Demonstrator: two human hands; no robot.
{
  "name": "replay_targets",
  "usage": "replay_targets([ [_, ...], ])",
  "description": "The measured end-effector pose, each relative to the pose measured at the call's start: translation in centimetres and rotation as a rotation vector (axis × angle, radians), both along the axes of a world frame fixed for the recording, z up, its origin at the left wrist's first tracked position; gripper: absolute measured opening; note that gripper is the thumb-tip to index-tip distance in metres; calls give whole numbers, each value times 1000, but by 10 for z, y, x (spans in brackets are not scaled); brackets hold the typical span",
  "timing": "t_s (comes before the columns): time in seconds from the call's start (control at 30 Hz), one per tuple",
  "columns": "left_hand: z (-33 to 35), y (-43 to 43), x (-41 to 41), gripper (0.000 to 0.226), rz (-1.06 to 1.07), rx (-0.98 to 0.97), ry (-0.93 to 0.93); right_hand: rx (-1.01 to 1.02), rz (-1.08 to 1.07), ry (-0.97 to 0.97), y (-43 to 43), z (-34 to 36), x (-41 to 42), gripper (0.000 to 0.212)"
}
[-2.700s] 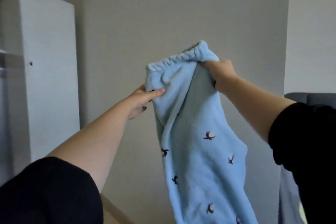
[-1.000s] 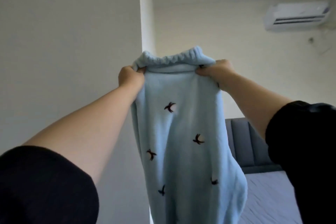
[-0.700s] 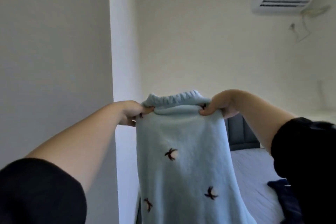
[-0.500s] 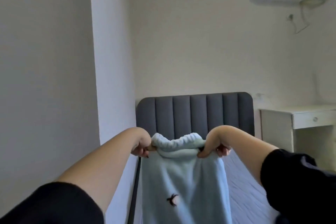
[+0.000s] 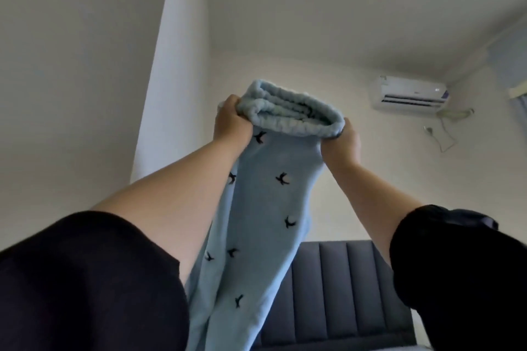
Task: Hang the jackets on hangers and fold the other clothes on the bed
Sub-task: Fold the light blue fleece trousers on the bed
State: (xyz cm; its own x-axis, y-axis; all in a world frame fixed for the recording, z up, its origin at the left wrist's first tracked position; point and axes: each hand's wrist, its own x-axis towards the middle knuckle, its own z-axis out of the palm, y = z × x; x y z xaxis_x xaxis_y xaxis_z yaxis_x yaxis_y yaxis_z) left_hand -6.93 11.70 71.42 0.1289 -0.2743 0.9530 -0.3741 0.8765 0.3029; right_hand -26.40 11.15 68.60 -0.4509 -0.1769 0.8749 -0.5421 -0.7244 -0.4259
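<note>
Both hands, left (image 5: pixel 232 122) and right (image 5: pixel 340 145), grip the waistband of the blue trousers (image 5: pixel 256 208) held high at frame centre; keep that band level and lower them flat onto the bed

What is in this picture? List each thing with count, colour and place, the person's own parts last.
light blue fleece garment with elastic waistband and dark bird motifs: one, light blue, centre, hanging from both hands.
white wall-mounted air conditioner: one, white, high on far wall, right.
dark grey padded headboard: one, dark grey, bottom, behind the garment.
white pillar: one, white, left of centre.
black sleeves: two, black, bottom corners.
left hand: one, grips waistband's left end.
right hand: one, grips waistband's right end.
</note>
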Motion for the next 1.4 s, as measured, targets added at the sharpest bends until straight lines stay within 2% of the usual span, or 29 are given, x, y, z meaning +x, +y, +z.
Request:
replay_targets([
  [0.13, -42, -16, 9, 9, 30, 119, -103, 136, -5, 79, -9, -44, -9, 21],
  [0.27, -113, -29, 18, 16, 50, 399, -140, 441, 76, 179, -17, -117, -16, 23],
  [0.37, -194, -27, 28, 18, 62, 636, -168, 699, 152, 245, -11, -186, -18, 15],
  [0.43, -253, -21, 36, 19, 47, 779, -191, 855, 235, 223, -3, -235, -20, 18],
  [0.53, -340, -4, 47, 25, -3, 956, -207, 1055, 306, 227, 20, -315, -20, 6],
  [0.63, -430, 28, 57, 27, -46, 1106, -201, 1255, 364, 275, 50, -398, -20, 22],
  [0.73, -519, 65, 65, 22, -76, 1297, -296, 1444, 489, 307, 89, -490, -23, 23],
  [0.8, -572, 87, 65, 15, -87, 1417, -483, 1546, 595, 271, 117, -553, -24, 41],
  [0.87, -618, 105, 63, 21, -98, 1513, -619, 1624, 758, 91, 144, -612, -22, 64],
  [0.97, -671, 135, 57, 24, -198, 1608, -679, 1720, 942, -89, 175, -678, -18, 68],
  [1.07, -709, 162, 54, 17, -289, 1737, -651, 1824, 1014, -41, 194, -722, -23, 63],
  [1.2, -746, 186, 57, 52, -416, 1915, -611, 1943, 927, 327, 209, -749, -39, 45],
  [1.23, -755, 189, 58, 50, -450, 1929, -623, 1957, 904, 426, 211, -753, -45, 34],
  [1.3, -768, 191, 57, 25, -540, 1961, -656, 2010, 943, 568, 213, -756, -50, 15],
  [1.33, -770, 191, 56, 11, -594, 1984, -698, 2055, 1031, 558, 213, -758, -51, 16],
  [1.37, -770, 190, 55, 7, -652, 2011, -740, 2103, 1154, 499, 213, -759, -50, 23],
  [1.4, -771, 189, 55, 12, -705, 2044, -764, 2151, 1271, 450, 211, -758, -49, 31],
])
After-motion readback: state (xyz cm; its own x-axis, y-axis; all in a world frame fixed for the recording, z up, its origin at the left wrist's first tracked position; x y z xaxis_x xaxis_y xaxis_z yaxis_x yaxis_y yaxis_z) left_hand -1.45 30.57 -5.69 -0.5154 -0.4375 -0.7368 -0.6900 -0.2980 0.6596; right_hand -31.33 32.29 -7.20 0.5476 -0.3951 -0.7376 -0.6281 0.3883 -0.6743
